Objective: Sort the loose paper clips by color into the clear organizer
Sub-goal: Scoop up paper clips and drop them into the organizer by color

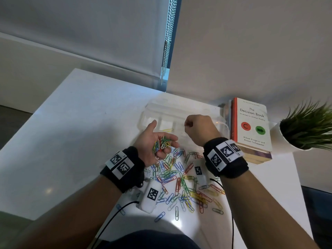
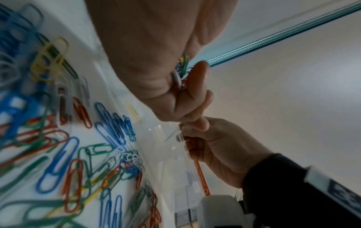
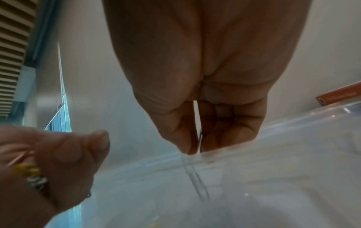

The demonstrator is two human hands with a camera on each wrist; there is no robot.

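My left hand (image 1: 158,142) is turned palm up above the table, its fingers curled round a handful of mixed paper clips (image 1: 161,143). My right hand (image 1: 195,126) hovers over the clear organizer (image 1: 179,109), fingers curled, pinching one dark clip (image 3: 200,138) between thumb and forefinger. One yellow clip (image 1: 168,130) lies in an organizer compartment. A heap of loose clips (image 1: 179,178) in blue, green, red, yellow and white covers the white table (image 1: 80,123) below both wrists. The left wrist view shows the loose clips (image 2: 64,146) and the organizer's edge (image 2: 175,148).
A stack of books (image 1: 251,126) lies right of the organizer, and a potted plant (image 1: 305,126) stands beyond it. Two white tagged devices (image 1: 150,196) (image 1: 199,172) with black cables lie among the clips. A beaded blind chain (image 1: 166,47) hangs at the back.
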